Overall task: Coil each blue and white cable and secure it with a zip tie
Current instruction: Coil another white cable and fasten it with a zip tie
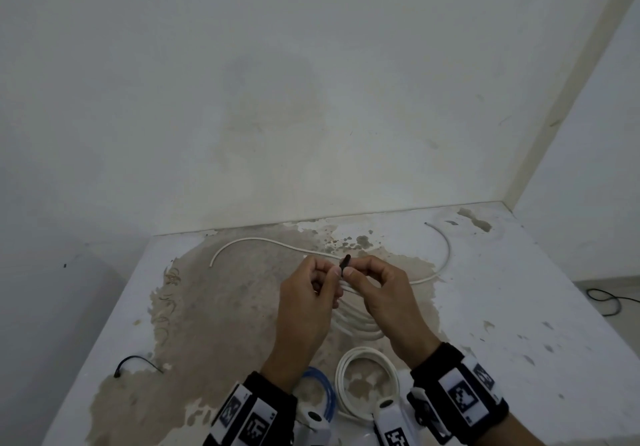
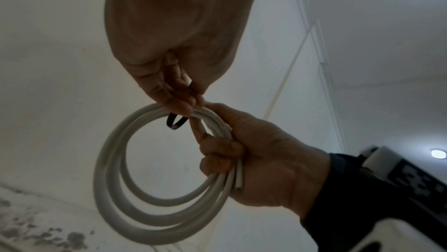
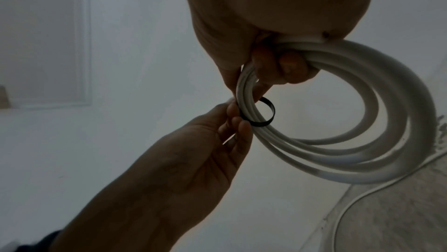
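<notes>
Both hands hold a white cable coil (image 1: 362, 326) a little above the table. My right hand (image 1: 349, 274) grips the coil (image 3: 387, 103) with its fingers (image 3: 288, 66) curled round the bundled strands. A black zip tie (image 3: 266, 120) loops loosely round those strands beside that grip. My left hand (image 1: 337, 272) pinches the zip tie (image 1: 345, 263), whose end sticks up between the two thumbs. From the left wrist view, the tie's loop (image 2: 175, 122) hangs under the left fingertips (image 2: 191, 103), inside the coil (image 2: 111, 160), and the right hand (image 2: 217, 153) clasps the strands.
A second white coil (image 1: 367, 381) and a blue coil (image 1: 320, 392) lie on the stained white table (image 1: 502, 307) near my wrists. A loose white cable (image 1: 277, 243) runs uncoiled behind the hands. A spare black zip tie (image 1: 136, 362) lies front left. Walls close the back and right.
</notes>
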`<state>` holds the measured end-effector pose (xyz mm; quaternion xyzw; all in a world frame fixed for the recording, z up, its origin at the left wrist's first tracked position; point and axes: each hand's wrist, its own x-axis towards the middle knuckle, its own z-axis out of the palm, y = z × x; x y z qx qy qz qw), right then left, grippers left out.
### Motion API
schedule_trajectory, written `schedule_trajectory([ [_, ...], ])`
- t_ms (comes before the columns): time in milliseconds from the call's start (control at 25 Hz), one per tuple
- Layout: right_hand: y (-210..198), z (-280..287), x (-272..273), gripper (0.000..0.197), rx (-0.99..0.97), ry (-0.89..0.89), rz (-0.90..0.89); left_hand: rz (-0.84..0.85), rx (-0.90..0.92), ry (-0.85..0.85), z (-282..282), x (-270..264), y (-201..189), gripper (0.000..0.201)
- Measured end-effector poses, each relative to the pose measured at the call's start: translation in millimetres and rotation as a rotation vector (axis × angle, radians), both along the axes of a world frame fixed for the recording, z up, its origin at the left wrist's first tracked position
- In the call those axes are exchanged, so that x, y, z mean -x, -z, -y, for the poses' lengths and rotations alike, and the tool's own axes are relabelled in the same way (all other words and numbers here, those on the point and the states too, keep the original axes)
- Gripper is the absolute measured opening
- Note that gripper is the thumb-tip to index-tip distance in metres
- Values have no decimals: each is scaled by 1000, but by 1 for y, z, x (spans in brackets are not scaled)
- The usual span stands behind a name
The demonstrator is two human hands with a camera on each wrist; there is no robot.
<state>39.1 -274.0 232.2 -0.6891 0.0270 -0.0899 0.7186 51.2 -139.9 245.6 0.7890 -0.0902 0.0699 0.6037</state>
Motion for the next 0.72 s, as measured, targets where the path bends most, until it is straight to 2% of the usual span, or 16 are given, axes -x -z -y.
schedule_trajectory([
  [80, 3, -3, -1, 9, -17, 67, 2, -12, 86, -2, 3, -1, -1, 7],
  [160, 5, -7, -5, 8, -115, 170, -12, -85, 214, -31, 5, -3, -1, 14],
  [240, 4, -7, -10, 8, -169, 250, 7, -239, 265, -44, 8, 0, -2, 23],
  [360, 3, -11, -10, 9, -96, 262, 83, -559, 141, 89, 12, 2, -2, 53],
  [400, 4, -14, -8, 10, -63, 245, 102, -615, 178, 118, 14, 1, -4, 56],
  [560, 14, -26, -4, 11, 23, 230, 144, -713, 598, 102, 23, -5, -16, 48],
  [640, 15, -28, -4, 17, 63, 246, 199, -708, 674, 97, 25, -6, -16, 46],
  [720, 13, -31, -1, 27, 93, 254, 270, -675, 677, 75, 27, -7, -14, 44],
])
